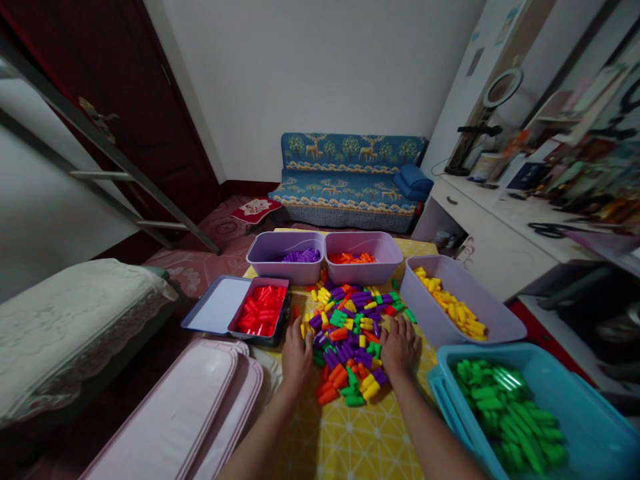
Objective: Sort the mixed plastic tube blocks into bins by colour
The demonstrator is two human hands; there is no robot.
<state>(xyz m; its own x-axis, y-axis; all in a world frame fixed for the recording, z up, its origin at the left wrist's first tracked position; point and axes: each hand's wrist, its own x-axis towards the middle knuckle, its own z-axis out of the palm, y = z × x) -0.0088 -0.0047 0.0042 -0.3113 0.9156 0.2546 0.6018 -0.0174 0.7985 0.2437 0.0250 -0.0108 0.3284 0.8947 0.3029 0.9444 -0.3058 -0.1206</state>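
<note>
Pale wall (325,80): it stood behind your bench (350,433), which wore a yellow patterned cloth.
Teal tub (590,420): green pieces lay inside, close to your right forearm (423,427); clearance there probably mattered.
Mixed pile (350,327): it lay on the bench between your hands; light pressure likely suited it.
Right hand (401,341): fingers looked slightly spread at the pile's right edge; you could not tell whether they pinched anything.
Left hand (297,350): fingers curled loosely at the left edge, grip equally unclear.
Yellow piece (371,390): at the near rim, it probably lifted easiest.
</note>
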